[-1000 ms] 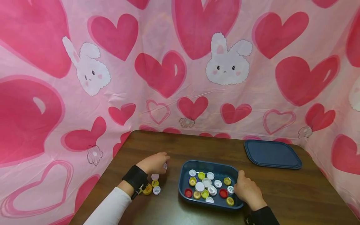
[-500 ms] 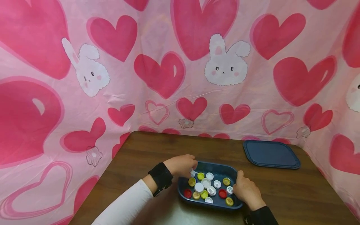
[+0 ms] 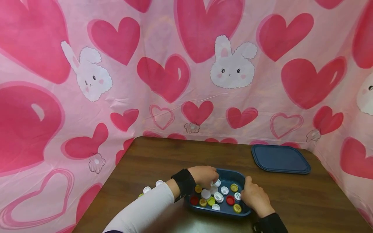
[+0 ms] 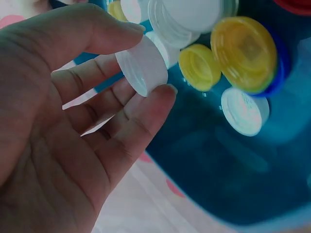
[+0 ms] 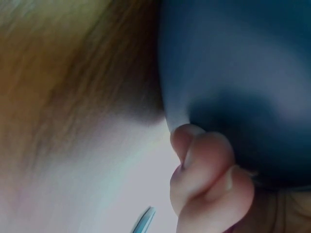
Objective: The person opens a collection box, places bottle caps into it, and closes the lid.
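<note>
My left hand (image 3: 203,176) is over the left part of a dark blue rectangular container (image 3: 231,174). In the left wrist view, its thumb and fingers pinch a white bottle cap (image 4: 144,67) above the container's floor. Several bottle caps lie inside, among them a red cap (image 3: 230,200), a yellow cap (image 4: 200,68) and a white cap (image 4: 245,111). At the container's right end, my right hand (image 3: 257,197) grips the wall; the right wrist view shows its curled fingers (image 5: 209,170) against the blue side. My left hand hides the container's far left corner.
Left of the container, a few caps (image 3: 147,189) lie on the brown wooden table (image 3: 186,152), partly hidden by my left sleeve. A flat dark blue lid (image 3: 281,158) rests at the back right. A pink heart-patterned cloth (image 3: 163,38) hangs behind the table.
My left hand has moved right from the caps on the table to above the container, carrying a white bottle cap. My right hand keeps its grip on the container's end.
</note>
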The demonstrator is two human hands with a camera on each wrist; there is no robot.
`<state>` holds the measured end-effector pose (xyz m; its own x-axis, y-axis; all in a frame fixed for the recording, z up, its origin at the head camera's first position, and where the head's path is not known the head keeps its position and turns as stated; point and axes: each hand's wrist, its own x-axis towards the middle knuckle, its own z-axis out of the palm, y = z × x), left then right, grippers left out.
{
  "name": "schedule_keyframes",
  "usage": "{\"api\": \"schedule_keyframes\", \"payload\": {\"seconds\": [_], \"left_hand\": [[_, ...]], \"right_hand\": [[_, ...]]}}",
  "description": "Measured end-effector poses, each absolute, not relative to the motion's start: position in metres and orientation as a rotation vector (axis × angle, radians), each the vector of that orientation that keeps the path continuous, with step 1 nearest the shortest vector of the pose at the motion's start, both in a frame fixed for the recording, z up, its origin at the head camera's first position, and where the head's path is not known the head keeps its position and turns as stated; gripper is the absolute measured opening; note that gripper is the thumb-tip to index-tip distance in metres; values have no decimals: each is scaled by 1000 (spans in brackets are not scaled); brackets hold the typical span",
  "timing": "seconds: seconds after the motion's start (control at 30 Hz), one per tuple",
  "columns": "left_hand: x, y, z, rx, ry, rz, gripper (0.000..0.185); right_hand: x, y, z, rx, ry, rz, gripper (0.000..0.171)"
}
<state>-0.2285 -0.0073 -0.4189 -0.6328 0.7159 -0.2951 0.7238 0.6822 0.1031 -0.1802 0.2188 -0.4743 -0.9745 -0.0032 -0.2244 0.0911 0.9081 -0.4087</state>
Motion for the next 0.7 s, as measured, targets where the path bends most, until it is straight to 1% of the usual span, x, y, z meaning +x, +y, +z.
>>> {"api": "schedule_keyframes", "payload": {"seconds": [0.3,0.7], "left_hand": [[-229,6,-427,1187,2546,-44,15],[-228,10,-433,1191,2536,-71,16]], "right_hand": [[-181,219,-476,48,2865,-629,40],[-181,220,-476,49,2855,-636,42]]}}
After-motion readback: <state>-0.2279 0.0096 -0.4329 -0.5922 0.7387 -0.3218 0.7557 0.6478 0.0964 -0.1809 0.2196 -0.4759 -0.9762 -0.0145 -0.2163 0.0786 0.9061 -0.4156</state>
